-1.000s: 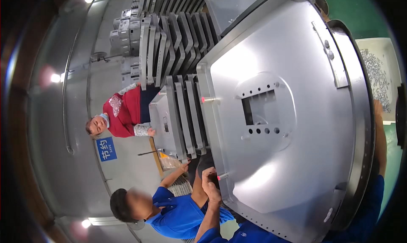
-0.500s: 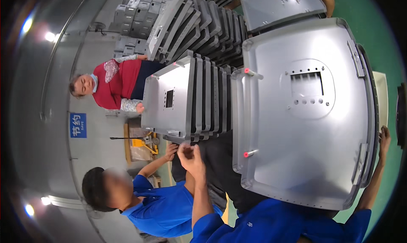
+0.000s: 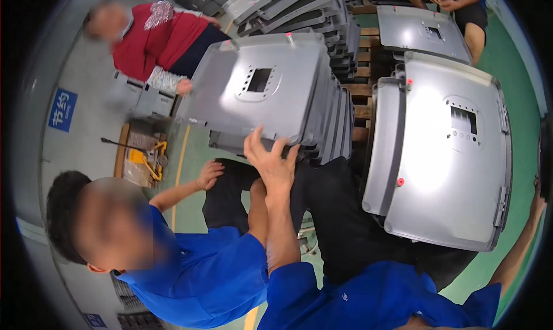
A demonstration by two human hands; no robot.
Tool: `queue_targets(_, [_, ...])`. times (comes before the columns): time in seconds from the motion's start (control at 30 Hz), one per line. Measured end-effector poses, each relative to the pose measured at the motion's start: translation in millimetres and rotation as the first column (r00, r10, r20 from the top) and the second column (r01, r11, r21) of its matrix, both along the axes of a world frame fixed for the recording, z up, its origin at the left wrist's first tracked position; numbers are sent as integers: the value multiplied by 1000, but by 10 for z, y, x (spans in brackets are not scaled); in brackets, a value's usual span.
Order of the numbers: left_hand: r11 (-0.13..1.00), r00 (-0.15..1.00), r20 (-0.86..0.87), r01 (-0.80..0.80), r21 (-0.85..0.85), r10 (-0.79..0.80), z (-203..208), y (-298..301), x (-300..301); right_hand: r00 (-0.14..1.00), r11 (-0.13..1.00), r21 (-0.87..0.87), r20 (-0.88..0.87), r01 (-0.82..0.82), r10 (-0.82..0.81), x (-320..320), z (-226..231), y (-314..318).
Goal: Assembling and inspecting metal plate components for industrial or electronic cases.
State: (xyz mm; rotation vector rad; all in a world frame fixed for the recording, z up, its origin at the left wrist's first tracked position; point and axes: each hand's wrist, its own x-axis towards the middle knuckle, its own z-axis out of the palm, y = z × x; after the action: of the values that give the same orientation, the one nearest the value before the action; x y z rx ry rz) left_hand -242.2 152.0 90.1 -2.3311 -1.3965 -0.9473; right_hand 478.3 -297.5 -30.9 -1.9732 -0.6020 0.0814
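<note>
We see our left hand (image 3: 272,164) with its fingers spread wide at the near edge of a rimmed sheet-metal panel (image 3: 245,106), the fingertips overlapping that edge, though we cannot tell how firmly they touch; this panel lies uppermost on a stack of like panels (image 3: 341,128), ahead of us and to the left; it is formed like a shallow tray, and within its rim we find a rectangular cutout flanked by small holes, and two red-tipped posts (image 3: 290,38) near its far side; our right hand (image 3: 538,202) is out at the dark right margin, where we cannot tell whether it is wide, narrow or holding anything; just inward of it lies a second rimmed panel (image 3: 429,151), with its own cutout, two red-tipped posts on the left and two brackets (image 3: 500,206) along the right; between the panels we see wooden pallet slats (image 3: 363,72); a co-worker in a red top (image 3: 155,42) has a hand by the first panel's far left edge; near that person stand grey boxes (image 3: 154,104), whose insides we cannot see; a yellow pallet jack (image 3: 154,159) is beyond the co-worker in blue (image 3: 201,272).
</note>
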Motion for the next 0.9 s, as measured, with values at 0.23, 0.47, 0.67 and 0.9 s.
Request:
queue_targets(0.23, [997,975,221,-7,-73,23,-9,-80,-14,906,921,-87,168,-379,389,-1374,1227,1658])
queue_targets(0.47, [979,579,793,-179,-100,188,-268,-278,221,358,372,-228,101,-900,928,-3961,2255,3827])
queue_targets(0.67, [729,-378,760,660,-180,530,-221,-344,612,-30,81,-224,450,-971,892,-5267,2267,5015])
queue_targets(0.9, [701,-470,760,713,27,448,-243,-119,532,-104,-2,-355,267,-935,958,-6139,2176,5545])
